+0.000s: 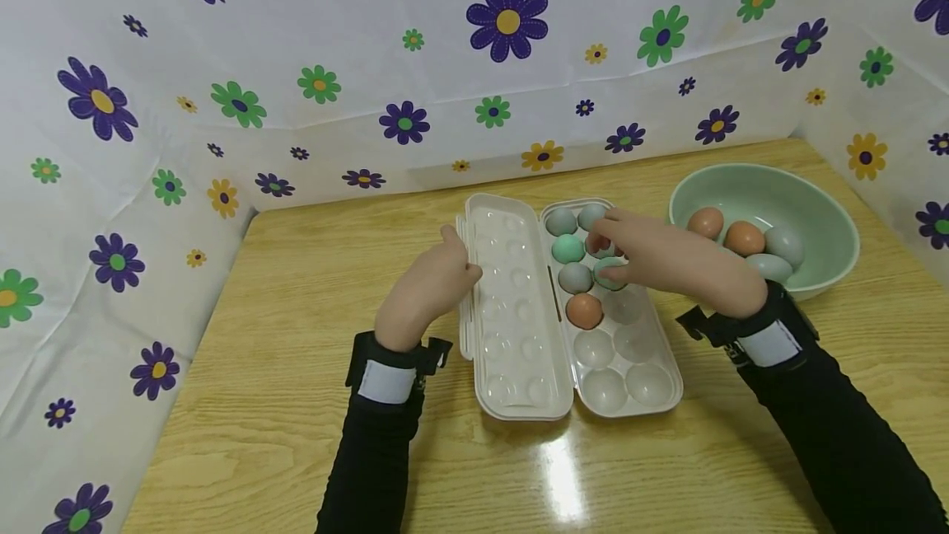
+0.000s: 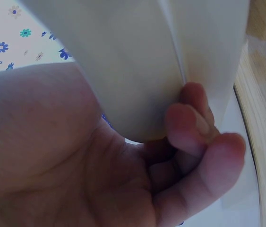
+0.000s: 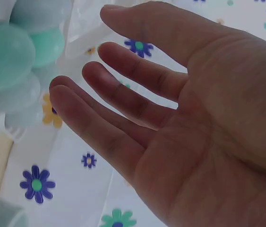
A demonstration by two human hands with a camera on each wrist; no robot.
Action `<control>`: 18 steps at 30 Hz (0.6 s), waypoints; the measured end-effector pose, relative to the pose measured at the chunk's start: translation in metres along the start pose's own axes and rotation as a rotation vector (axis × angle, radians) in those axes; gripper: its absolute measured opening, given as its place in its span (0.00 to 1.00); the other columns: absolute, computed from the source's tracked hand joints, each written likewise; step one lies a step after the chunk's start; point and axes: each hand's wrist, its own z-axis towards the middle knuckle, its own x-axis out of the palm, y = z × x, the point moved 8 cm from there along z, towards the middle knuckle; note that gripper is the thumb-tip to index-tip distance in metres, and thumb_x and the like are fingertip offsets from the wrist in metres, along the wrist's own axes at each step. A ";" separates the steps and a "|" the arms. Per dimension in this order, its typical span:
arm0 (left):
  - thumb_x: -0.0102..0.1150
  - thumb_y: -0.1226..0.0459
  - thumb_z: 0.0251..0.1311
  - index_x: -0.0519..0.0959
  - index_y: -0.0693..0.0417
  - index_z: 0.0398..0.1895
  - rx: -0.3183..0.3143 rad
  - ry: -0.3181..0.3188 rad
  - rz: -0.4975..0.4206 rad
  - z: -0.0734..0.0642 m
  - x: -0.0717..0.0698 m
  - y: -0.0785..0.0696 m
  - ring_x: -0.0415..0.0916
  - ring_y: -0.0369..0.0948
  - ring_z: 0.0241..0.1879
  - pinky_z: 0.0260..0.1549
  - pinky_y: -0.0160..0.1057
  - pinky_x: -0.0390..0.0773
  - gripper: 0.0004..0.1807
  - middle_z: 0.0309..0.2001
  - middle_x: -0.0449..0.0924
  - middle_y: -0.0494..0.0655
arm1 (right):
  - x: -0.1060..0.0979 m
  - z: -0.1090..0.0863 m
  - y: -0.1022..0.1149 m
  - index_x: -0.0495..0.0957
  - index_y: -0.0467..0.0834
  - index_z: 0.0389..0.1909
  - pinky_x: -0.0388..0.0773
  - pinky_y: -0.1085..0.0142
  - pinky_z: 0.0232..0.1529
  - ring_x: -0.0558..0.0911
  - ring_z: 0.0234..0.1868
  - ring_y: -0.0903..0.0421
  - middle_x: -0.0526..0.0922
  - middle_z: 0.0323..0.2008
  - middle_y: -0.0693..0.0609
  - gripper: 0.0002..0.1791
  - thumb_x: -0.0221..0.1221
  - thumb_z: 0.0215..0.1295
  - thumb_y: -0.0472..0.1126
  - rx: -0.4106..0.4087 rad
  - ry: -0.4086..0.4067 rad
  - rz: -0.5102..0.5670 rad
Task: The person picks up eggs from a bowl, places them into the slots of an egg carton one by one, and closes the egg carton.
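An opened white plastic egg carton point(image 1: 626, 350) lies on the table, its dimpled lid point(image 1: 519, 344) folded out to the left. Several eggs fill its far cups: pale grey-blue ones, a bright green egg point(image 1: 567, 249), a pale green egg point(image 1: 614, 280) and a brown egg point(image 1: 585, 311). My left hand point(image 1: 430, 287) holds the lid's left edge, fingers curled round it in the left wrist view. Over the right column of eggs hovers my right hand point(image 1: 678, 258); the right wrist view shows its fingers spread and relaxed, apart from the eggs, nothing between them.
To the right of the carton stands a pale green bowl point(image 1: 823, 225) with two brown eggs point(image 1: 744, 238) and two grey-blue eggs point(image 1: 784, 245). A flower-printed white cloth point(image 1: 445, 64) hangs behind and at both sides of the wooden table point(image 1: 296, 402).
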 end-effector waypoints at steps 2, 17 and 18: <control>0.45 0.64 0.69 0.40 0.80 0.72 -0.004 0.001 0.004 0.001 0.000 0.000 0.64 0.39 0.16 0.13 0.32 0.57 0.40 0.18 0.63 0.45 | -0.006 -0.002 -0.007 0.77 0.38 0.48 0.83 0.50 0.46 0.78 0.48 0.44 0.77 0.50 0.39 0.15 0.62 0.61 0.38 0.026 -0.013 0.010; 0.45 0.63 0.69 0.39 0.81 0.72 -0.006 0.009 0.016 0.004 0.003 0.002 0.59 0.37 0.13 0.12 0.31 0.56 0.41 0.15 0.61 0.44 | -0.059 -0.028 -0.085 0.73 0.33 0.53 0.80 0.42 0.46 0.78 0.48 0.40 0.80 0.49 0.33 0.20 0.58 0.66 0.43 0.174 -0.156 0.109; 0.45 0.63 0.69 0.39 0.81 0.72 -0.006 0.010 0.016 0.004 0.003 0.002 0.59 0.37 0.13 0.12 0.31 0.56 0.41 0.16 0.61 0.44 | -0.060 -0.031 -0.092 0.73 0.32 0.53 0.79 0.41 0.47 0.78 0.49 0.39 0.79 0.49 0.32 0.21 0.58 0.66 0.43 0.177 -0.164 0.118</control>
